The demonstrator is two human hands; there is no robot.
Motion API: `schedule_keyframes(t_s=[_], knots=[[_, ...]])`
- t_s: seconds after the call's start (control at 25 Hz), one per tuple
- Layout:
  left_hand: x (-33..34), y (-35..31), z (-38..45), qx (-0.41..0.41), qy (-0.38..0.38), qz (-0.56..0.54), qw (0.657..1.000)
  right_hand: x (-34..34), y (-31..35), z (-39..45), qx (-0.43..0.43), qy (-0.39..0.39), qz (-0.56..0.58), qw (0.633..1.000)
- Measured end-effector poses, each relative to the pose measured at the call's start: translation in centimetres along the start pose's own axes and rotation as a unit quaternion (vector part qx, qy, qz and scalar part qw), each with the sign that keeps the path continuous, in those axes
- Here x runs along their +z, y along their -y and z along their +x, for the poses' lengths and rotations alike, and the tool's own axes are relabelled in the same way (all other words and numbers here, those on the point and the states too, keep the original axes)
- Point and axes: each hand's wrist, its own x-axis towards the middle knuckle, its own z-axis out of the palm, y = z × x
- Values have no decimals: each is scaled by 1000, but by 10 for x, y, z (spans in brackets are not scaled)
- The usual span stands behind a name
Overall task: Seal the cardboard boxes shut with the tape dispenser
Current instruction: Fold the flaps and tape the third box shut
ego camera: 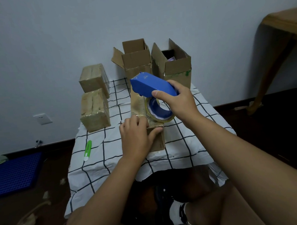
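Observation:
A closed cardboard box (139, 106) lies lengthwise in the middle of the checked tablecloth (111, 149), its top shiny with tape. My left hand (136, 137) grips the box's near end, fingers curled over the top and thumb against the front corner. My right hand (176, 100) holds the blue tape dispenser (150, 84) by its handle, tilted nose-up above the box. Its roll of clear tape (159, 111) hangs just over the box's right side. Two open boxes (135, 60) (176, 67) stand at the back of the table.
Two sealed, tape-wrapped boxes (94, 79) (94, 110) sit at the table's left. A green and white box cutter (88, 150) lies near the left front edge. A blue mat (11, 174) lies on the floor to the left. A wooden table (285, 24) stands at the right.

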Motion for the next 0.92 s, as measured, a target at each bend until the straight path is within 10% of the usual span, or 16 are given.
schedule_keyframes(t_s=[0.92], knots=[[12, -13, -14, -45, -84, 2, 995, 3, -4, -4, -16, -8, -28, 999]])
